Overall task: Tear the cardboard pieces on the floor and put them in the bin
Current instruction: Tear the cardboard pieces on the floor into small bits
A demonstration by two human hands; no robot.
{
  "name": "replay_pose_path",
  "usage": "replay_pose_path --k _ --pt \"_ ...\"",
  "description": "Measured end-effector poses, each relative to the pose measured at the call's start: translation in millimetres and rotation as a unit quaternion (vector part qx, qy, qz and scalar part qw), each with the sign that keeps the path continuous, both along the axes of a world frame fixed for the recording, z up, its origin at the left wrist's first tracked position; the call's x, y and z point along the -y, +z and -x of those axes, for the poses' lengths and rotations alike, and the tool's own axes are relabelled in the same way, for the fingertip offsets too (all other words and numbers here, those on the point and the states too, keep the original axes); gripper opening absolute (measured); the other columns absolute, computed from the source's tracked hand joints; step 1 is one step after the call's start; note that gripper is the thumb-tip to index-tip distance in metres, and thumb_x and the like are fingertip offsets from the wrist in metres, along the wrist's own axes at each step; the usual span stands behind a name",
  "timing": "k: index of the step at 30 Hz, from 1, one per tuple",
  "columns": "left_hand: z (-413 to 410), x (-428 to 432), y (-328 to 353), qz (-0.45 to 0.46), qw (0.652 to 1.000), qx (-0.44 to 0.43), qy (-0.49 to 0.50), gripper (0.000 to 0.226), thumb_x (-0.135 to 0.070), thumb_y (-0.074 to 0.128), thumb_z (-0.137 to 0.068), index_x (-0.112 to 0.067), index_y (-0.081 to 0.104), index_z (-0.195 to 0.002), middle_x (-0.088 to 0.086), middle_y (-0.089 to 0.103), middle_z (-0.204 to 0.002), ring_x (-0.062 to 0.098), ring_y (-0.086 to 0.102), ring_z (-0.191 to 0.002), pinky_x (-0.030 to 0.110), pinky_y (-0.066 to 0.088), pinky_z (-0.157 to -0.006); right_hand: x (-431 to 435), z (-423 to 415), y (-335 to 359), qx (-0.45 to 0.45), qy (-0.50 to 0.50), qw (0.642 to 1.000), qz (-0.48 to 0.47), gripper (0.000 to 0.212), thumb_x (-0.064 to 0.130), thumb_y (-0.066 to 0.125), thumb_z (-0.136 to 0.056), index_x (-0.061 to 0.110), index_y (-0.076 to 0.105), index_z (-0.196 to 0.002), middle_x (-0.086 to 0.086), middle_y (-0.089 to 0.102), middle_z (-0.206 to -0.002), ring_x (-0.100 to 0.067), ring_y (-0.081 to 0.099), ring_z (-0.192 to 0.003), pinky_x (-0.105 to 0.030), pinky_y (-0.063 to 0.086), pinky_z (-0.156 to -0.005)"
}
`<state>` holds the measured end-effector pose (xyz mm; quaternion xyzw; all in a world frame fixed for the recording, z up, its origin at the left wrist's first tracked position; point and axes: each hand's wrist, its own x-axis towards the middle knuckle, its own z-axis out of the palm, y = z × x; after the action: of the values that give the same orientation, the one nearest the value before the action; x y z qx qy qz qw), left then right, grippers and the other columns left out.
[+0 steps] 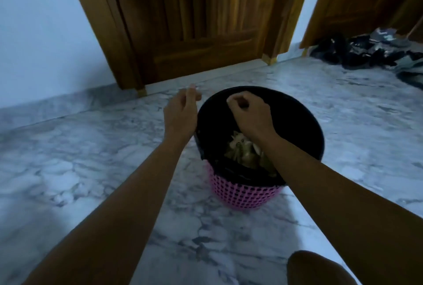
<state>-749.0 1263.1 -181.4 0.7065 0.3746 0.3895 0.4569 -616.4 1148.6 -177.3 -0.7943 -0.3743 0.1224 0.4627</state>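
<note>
Bin: a pink lattice bin [242, 195] with a black liner [297, 120] stands on the marble floor [91, 170], near the closed wooden door [194, 21] at the floor's far edge.
Cardboard: torn cardboard pieces [242, 152] lie heaped at the bottom of the bin, towards its near wall; no piece shows on the visible floor.
Right hand: the right hand [249, 115] hangs over the bin's mouth near the far rim, fingers curled in. No scrap shows in it, so it looks placed there so that anything let go falls inside.
Left hand: the left hand [182, 113] is just outside the bin's left rim, fingers loosely bent and narrow, with nothing seen in it. The fingertips are blurred.
Stage: judging by the full bin and bare floor, the task seems late or done.
Elsewhere: a pile of dark clothes [366, 51] lies at the floor's far right edge; a knee [320, 268] shows at the bottom right.
</note>
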Motion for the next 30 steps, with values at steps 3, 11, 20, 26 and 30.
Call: replay_pose_path --k 3,11,20,26,30 --pt "53 -18 -19 -0.03 0.997 -0.023 0.066 0.047 -0.046 0.035 -0.103 -0.018 0.073 -0.102 -0.007 0.072 -0.101 0.007 0.064 -0.097 0.021 0.047 -0.082 -47 42 -11 0.073 0.055 0.995 -0.027 0.021 0.039 0.056 -0.099 0.021 0.066 -0.105 0.01 0.064 -0.097 -0.001 0.058 -0.086 -0.018 0.047 -0.074" --pt "275 -25 -14 0.005 0.947 -0.144 0.288 0.048 -0.049 0.035 -0.102 -0.018 0.071 -0.109 -0.006 0.072 -0.113 0.012 0.061 -0.11 0.024 0.04 -0.09 -120 239 -31 0.099 0.283 0.954 0.019 0.031 0.046 0.06 -0.088 0.028 0.067 -0.112 0.005 0.071 -0.108 -0.018 0.066 -0.099 -0.036 0.055 -0.084" --pt "533 220 -20 0.132 0.785 -0.205 0.57 0.054 -0.053 0.037 -0.101 -0.009 0.067 -0.107 0.011 0.07 -0.108 0.027 0.061 -0.104 0.034 0.045 -0.088 -16 504 -32 0.105 0.618 0.778 0.033 0.035 0.043 0.06 -0.093 0.029 0.062 -0.125 0.007 0.066 -0.126 -0.02 0.059 -0.117 -0.035 0.05 -0.094" --pt "612 387 -27 0.258 0.667 -0.227 0.661 0.061 -0.062 0.034 -0.098 -0.015 0.063 -0.123 0.013 0.064 -0.127 0.034 0.056 -0.122 0.037 0.042 -0.101 99 588 -37 0.119 0.749 0.65 0.058 0.034 0.046 0.06 -0.09 0.033 0.062 -0.121 0.009 0.067 -0.12 -0.021 0.063 -0.109 -0.036 0.053 -0.09" --pt "634 455 -36 0.287 0.644 -0.222 0.673 0.064 -0.062 0.033 -0.098 -0.012 0.062 -0.125 0.016 0.062 -0.128 0.035 0.053 -0.123 0.038 0.039 -0.105 157 618 -44 0.131 0.797 0.583 0.089 0.033 0.045 0.06 -0.091 0.034 0.061 -0.123 0.01 0.066 -0.119 -0.018 0.063 -0.104 -0.034 0.053 -0.088"
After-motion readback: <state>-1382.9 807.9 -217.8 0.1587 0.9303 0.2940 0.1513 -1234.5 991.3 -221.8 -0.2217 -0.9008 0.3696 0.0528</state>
